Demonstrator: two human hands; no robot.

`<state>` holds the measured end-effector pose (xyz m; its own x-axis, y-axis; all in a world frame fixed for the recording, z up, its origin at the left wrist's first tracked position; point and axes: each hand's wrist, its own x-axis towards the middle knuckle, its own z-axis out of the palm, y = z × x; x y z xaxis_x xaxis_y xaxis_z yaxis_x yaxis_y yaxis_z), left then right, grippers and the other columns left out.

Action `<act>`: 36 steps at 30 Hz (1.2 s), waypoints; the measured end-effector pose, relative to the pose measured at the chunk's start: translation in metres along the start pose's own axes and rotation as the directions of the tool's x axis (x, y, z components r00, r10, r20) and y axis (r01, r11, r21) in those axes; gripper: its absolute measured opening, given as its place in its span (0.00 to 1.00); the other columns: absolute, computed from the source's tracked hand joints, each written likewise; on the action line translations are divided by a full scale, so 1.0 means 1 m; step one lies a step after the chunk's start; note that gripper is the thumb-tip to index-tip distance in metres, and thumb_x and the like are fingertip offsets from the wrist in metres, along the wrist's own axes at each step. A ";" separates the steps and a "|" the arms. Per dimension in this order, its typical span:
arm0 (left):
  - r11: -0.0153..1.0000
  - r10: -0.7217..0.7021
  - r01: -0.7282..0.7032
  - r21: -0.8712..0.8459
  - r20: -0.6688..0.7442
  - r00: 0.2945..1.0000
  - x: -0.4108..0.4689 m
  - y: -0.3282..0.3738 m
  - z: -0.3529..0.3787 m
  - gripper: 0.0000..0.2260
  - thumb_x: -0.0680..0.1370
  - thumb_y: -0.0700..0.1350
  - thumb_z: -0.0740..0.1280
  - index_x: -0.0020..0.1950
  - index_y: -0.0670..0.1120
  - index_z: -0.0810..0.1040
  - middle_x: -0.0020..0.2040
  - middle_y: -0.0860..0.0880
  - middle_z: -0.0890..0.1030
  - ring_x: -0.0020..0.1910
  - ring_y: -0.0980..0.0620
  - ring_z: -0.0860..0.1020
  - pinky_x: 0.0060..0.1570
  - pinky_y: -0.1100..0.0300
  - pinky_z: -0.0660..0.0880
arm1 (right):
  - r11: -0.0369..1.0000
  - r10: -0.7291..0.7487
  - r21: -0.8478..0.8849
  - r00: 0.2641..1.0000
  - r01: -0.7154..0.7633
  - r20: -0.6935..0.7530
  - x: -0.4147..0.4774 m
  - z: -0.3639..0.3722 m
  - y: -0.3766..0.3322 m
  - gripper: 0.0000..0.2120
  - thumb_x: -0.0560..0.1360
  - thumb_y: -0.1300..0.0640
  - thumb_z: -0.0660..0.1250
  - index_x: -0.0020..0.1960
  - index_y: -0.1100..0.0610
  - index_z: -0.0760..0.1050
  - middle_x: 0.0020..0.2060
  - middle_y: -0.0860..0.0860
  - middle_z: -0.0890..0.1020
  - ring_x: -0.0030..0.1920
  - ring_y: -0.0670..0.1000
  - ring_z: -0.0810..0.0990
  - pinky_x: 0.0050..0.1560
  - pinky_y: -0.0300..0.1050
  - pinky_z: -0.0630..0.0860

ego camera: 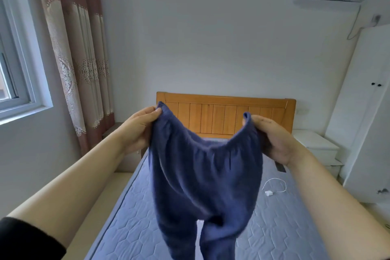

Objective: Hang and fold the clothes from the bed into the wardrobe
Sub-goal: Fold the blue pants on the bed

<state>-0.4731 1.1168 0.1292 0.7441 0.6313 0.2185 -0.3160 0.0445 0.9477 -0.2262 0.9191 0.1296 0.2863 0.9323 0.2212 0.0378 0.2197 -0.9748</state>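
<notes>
I have the blue trousers [206, 175] held up in the air above the bed [285, 228], between me and the headboard [223, 112]. My left hand [139, 131] pinches 1 end of the waistband and my right hand [274, 139] pinches the other. On each side the fingers [150, 113] are curled round the bunched elastic. The waistband runs left to right and sags in a curve between the 2 grips, so neither hand is nearer to it than the other. The trousers' long axis runs straight down, with the waist up at my fingers and the 2 legs hanging toward the near edge of the mattress. They pass out of the bottom of the view, so I cannot tell whether the cuffs touch the bed. The wardrobe [367, 112] stands to my right, beyond the bed's right edge. I judge the next move is a fold, 1 grip brought across to the other so leg lies on leg. A white charger [269, 192] lies near the mattress's right edge.
</notes>
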 end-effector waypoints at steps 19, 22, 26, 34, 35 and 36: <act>0.999 -0.014 -0.002 0.039 0.386 0.922 0.009 -0.001 0.058 0.06 0.75 0.46 0.69 0.49 0.47 0.82 0.46 0.46 0.81 0.46 0.50 0.78 0.52 0.56 0.76 | 0.989 -0.143 0.058 0.977 0.135 0.158 0.006 0.048 -0.015 0.06 0.76 0.58 0.64 0.48 0.59 0.78 0.41 0.50 0.82 0.41 0.46 0.79 0.46 0.37 0.77; 0.999 -0.004 -0.015 0.042 0.410 0.912 0.009 -0.004 0.066 0.05 0.74 0.46 0.70 0.47 0.48 0.83 0.48 0.46 0.82 0.48 0.50 0.79 0.54 0.56 0.76 | 0.987 -0.152 0.076 0.974 0.141 0.168 0.009 0.051 -0.012 0.05 0.75 0.57 0.65 0.47 0.58 0.78 0.43 0.52 0.82 0.44 0.48 0.79 0.50 0.41 0.75; 1.000 0.003 -0.011 0.017 0.409 0.913 0.008 -0.005 0.066 0.05 0.73 0.46 0.71 0.47 0.47 0.83 0.47 0.47 0.82 0.47 0.51 0.80 0.53 0.57 0.77 | 0.988 -0.154 0.046 0.982 0.149 0.112 0.010 0.048 -0.009 0.05 0.75 0.55 0.66 0.46 0.55 0.79 0.43 0.49 0.81 0.45 0.48 0.78 0.50 0.40 0.74; 0.974 -0.101 0.056 0.220 0.197 0.975 0.007 -0.010 0.038 0.09 0.76 0.48 0.67 0.40 0.44 0.77 0.35 0.48 0.75 0.34 0.53 0.74 0.35 0.63 0.75 | 0.995 -0.090 -0.077 0.935 0.068 -0.344 0.010 0.028 0.003 0.12 0.82 0.59 0.56 0.43 0.56 0.73 0.31 0.51 0.79 0.26 0.47 0.71 0.26 0.37 0.66; 0.956 -0.104 0.050 0.290 0.175 0.979 0.007 -0.011 0.035 0.10 0.74 0.51 0.71 0.42 0.44 0.80 0.36 0.47 0.78 0.35 0.53 0.76 0.36 0.63 0.76 | 0.997 -0.073 -0.027 0.924 0.068 -0.375 0.012 0.027 0.005 0.13 0.82 0.59 0.55 0.41 0.56 0.72 0.30 0.50 0.77 0.28 0.48 0.70 0.30 0.40 0.68; 0.928 -0.109 0.041 0.370 0.166 0.980 0.006 -0.012 0.032 0.13 0.71 0.54 0.74 0.45 0.45 0.82 0.39 0.47 0.81 0.38 0.52 0.80 0.39 0.63 0.77 | 0.996 -0.072 0.020 0.916 0.087 -0.395 0.013 0.024 0.006 0.14 0.82 0.60 0.53 0.39 0.56 0.70 0.27 0.49 0.74 0.30 0.50 0.69 0.34 0.44 0.68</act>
<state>-0.4460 1.0958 0.1270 0.8615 0.4853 0.1492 -0.0452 -0.2193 0.9746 -0.2451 0.9396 0.1271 0.6375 0.7246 0.2617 0.0436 0.3052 -0.9513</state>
